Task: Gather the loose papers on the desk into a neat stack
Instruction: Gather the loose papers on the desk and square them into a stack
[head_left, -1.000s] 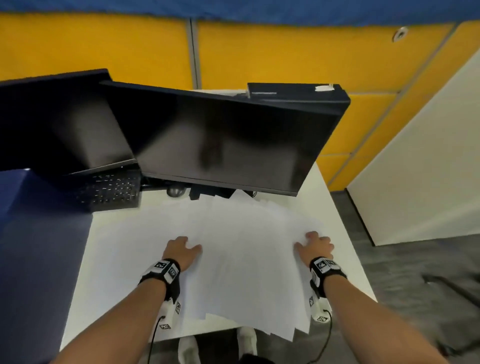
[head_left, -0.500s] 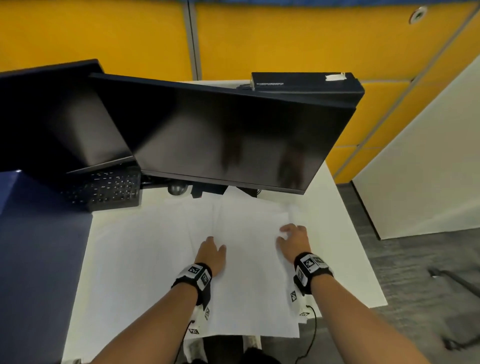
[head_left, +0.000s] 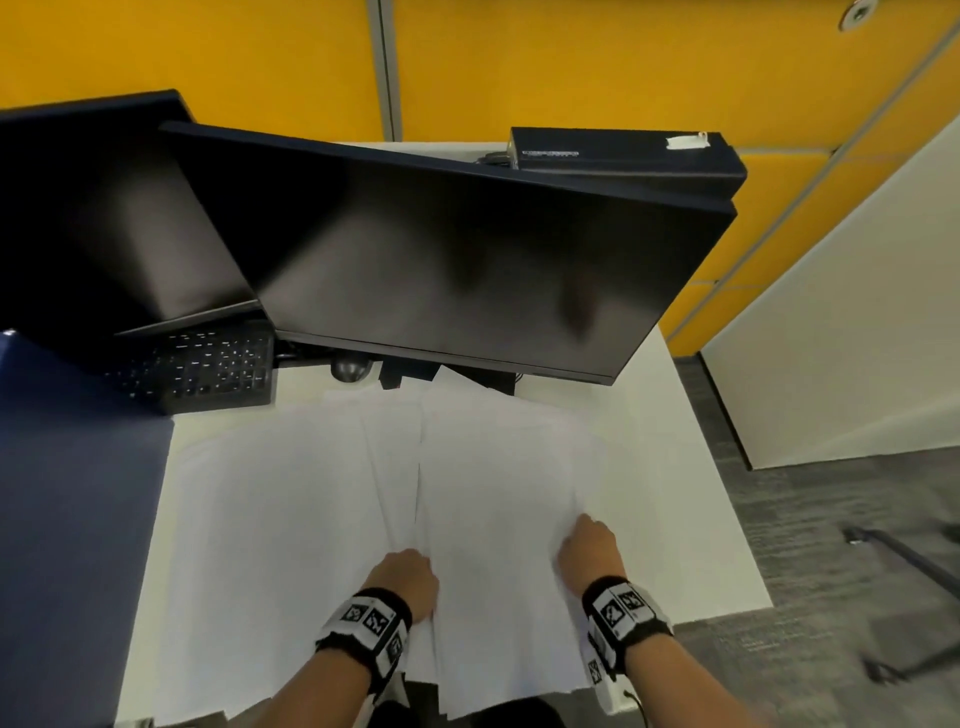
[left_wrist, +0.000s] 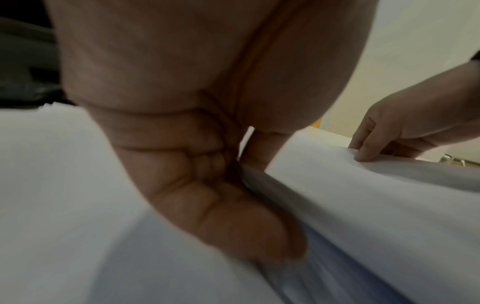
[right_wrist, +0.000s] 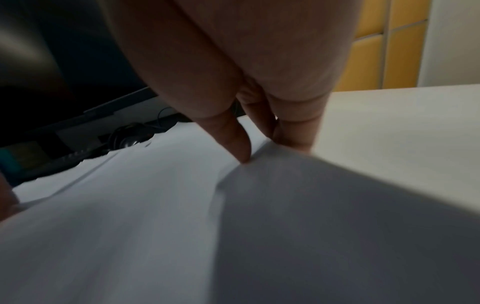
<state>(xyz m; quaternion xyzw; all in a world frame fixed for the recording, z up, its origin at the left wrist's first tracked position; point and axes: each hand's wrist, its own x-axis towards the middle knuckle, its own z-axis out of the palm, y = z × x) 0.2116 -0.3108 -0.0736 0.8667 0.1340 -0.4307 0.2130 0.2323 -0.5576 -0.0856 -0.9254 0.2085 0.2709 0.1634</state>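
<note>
With the left hand (head_left: 404, 579) and right hand (head_left: 588, 552) pinching opposite sides of the papers (head_left: 493, 499) at the desk's (head_left: 691, 509) near edge, squeeze inward evenly to square them.

An office workstation: two dark, switched-off monitors (head_left: 457, 260) stand angled side by side at the back of a white worktop (head_left: 691, 467), the left monitor (head_left: 104, 218) partly overlapped by the right. A black keyboard (head_left: 202, 369) sits beneath the left screen, and a black flat box (head_left: 623, 156) with a strip of white tape rests behind the right one. White sheets of paper (head_left: 311, 519) are spread across the worktop. Yellow padded partition panels (head_left: 571, 62), divided by grey seams, close off the space behind. A blue panel (head_left: 67, 519) borders the worktop on the left; grey carpet (head_left: 831, 597) and a pale cabinet side (head_left: 841, 322) lie to the right.
</note>
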